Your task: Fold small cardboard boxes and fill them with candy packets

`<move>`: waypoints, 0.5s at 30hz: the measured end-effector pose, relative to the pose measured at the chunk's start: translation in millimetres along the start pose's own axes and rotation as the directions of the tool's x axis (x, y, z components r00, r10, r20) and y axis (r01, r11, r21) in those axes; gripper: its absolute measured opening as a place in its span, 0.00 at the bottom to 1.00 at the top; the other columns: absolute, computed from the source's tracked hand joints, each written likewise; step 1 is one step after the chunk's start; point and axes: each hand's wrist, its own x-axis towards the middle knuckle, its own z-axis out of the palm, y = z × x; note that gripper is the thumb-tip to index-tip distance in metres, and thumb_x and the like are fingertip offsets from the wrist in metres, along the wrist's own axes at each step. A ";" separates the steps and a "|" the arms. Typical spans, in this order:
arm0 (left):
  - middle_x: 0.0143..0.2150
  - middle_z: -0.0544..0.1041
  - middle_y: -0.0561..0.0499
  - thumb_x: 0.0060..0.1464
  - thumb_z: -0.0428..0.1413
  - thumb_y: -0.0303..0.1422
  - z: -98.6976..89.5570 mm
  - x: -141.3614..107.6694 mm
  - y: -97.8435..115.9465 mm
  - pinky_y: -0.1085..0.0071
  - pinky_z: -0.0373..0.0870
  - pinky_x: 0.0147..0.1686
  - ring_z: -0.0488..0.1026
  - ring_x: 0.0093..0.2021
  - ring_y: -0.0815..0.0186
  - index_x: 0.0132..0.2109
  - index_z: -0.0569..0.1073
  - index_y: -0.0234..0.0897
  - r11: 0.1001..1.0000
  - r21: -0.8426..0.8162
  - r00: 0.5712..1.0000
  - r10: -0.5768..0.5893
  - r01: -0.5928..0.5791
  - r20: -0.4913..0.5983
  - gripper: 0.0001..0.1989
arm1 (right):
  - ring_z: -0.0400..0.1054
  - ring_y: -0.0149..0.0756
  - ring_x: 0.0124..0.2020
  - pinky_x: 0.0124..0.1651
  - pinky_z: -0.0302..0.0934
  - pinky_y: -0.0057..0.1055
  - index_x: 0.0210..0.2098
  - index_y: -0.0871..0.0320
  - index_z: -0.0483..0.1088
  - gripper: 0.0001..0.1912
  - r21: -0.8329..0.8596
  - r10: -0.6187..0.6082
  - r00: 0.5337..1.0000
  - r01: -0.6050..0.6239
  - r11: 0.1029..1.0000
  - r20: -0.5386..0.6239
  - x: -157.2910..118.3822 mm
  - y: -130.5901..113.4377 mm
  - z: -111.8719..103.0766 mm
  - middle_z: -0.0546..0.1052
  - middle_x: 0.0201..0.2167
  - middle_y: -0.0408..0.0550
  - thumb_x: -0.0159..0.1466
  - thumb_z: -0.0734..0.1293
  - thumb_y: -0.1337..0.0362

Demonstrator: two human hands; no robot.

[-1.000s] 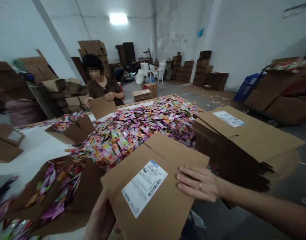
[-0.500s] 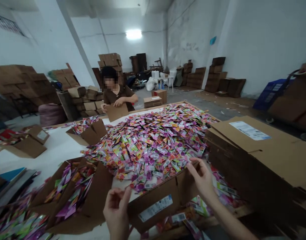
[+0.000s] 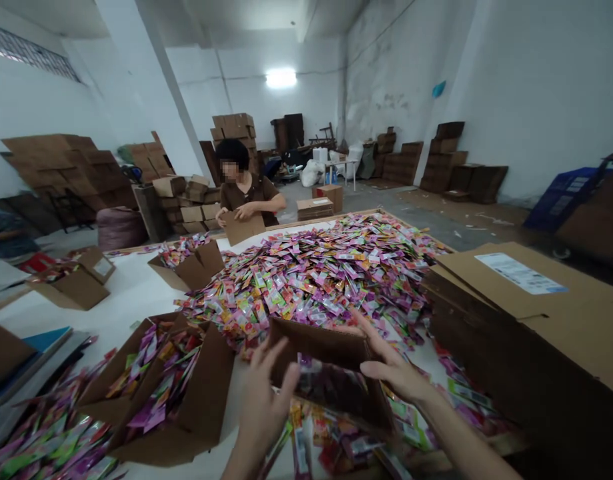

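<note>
An open carton (image 3: pixel 313 340) sits low, toward six o'clock, between two bare hands: the left hand (image 3: pixel 269 393) spreads its fingers beside the left edge, contact unclear, while the right hand's (image 3: pixel 393 367) thumb and fingers straddle the right edge, firmness impossible to tell. Light, even pressure on opposite walls would probably keep it square. Loose packets (image 3: pixel 306 273) heap at twelve, a filled box (image 3: pixel 206 393) stands near at eight, flat cartons (image 3: pixel 586 307) crowd three; the white surface (image 3: pixel 129 283) shows bare room toward nine.

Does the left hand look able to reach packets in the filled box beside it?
Probably yes: the left hand is nearby and the box is open-topped, though its raised side stands between.
</note>
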 end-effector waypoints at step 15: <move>0.44 0.80 0.53 0.59 0.45 0.39 26.8 39.1 25.9 0.66 0.66 0.43 0.75 0.43 0.59 0.46 0.78 0.46 0.951 0.228 0.658 -0.035 -0.210 0.752 0.18 | 0.71 0.43 0.48 0.49 0.67 0.41 0.51 0.55 0.67 0.21 0.023 0.002 0.824 0.014 1.000 -0.567 16.5 38.1 -17.1 0.77 0.44 0.54 0.64 0.58 0.50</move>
